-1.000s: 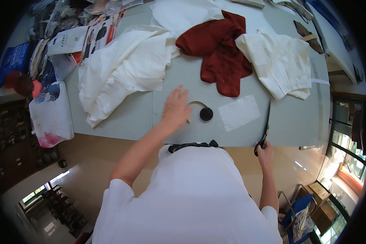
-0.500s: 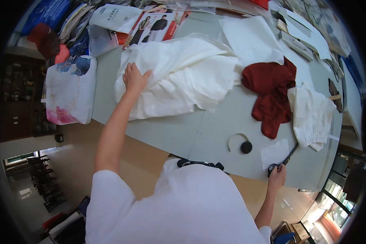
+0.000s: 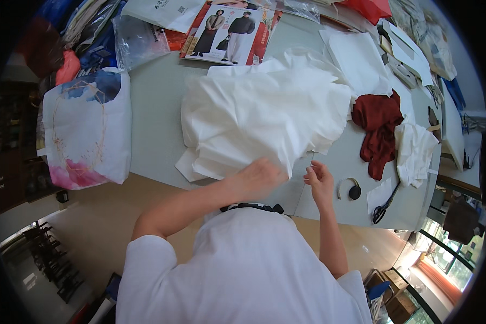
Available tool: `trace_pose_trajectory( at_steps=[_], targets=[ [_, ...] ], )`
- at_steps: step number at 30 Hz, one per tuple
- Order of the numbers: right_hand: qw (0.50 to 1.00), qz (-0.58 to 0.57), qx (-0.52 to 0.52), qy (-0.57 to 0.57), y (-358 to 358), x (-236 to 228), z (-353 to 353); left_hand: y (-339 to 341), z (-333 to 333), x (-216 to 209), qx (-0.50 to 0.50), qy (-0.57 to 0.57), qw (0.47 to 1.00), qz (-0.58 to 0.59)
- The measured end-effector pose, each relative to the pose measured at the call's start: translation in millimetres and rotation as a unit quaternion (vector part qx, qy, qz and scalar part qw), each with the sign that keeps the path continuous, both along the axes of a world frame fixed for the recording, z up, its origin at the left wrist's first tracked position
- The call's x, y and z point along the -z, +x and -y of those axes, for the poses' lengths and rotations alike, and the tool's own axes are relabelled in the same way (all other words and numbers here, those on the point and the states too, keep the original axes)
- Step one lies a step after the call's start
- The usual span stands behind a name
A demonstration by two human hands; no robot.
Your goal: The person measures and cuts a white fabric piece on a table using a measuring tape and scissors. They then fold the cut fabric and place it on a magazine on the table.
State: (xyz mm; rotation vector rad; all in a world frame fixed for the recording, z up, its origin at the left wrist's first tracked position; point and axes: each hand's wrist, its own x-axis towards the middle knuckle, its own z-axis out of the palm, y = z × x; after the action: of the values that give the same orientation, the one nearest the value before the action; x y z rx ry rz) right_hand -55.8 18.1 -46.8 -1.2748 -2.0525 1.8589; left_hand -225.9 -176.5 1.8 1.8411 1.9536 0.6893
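Observation:
A large, crumpled sheet of white fabric [image 3: 254, 113] spreads over the middle of the table. My left hand [image 3: 262, 177], smeared by motion, is closed at the fabric's near edge, where a corner comes to a point by its fingertips. Just to the right, my right hand [image 3: 321, 181] is raised over the table's near part, its fingers parted and nothing in them. Black-handled scissors [image 3: 380, 212] lie farther right, beside a small white piece [image 3: 379, 194]. Between them and my right hand is a round black object with a pale curved band [image 3: 354, 192].
Dark red cloth [image 3: 377, 132] and a white garment [image 3: 414, 151] lie at the right. A magazine [image 3: 227, 35] and plastic bags [image 3: 137, 43] sit at the far side. White sheets [image 3: 356, 62] rest back right; a floral bag [image 3: 89, 140] stands at the left.
My right hand has let go of the scissors and moved left toward the fabric. My left hand has come from the fabric's far left to its near edge. The view has shifted.

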Motion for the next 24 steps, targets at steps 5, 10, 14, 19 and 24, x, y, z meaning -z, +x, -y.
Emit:
trace_pose_trajectory(
  at_steps=[5,10,14,19,24],
  targets=[
    [0.999,0.03,0.042,0.003,15,-2,-7,-83,89,16,-0.426,0.133,0.874,0.19],
    [0.999,0.034,0.011,0.011,-9,-5,-1,-214,135,93,-0.607,0.166,0.77,-0.105],
    [0.994,-0.021,-0.062,0.089,-52,-18,6,-198,99,59,-0.551,0.022,0.829,0.09],
    [0.988,-0.098,-0.005,0.117,-102,-48,-6,-46,45,-19,-0.156,0.242,0.948,0.138],
    [0.944,-0.176,-0.11,0.256,-182,-81,1,-23,56,-4,-0.167,-0.14,0.917,0.335]
  ],
)
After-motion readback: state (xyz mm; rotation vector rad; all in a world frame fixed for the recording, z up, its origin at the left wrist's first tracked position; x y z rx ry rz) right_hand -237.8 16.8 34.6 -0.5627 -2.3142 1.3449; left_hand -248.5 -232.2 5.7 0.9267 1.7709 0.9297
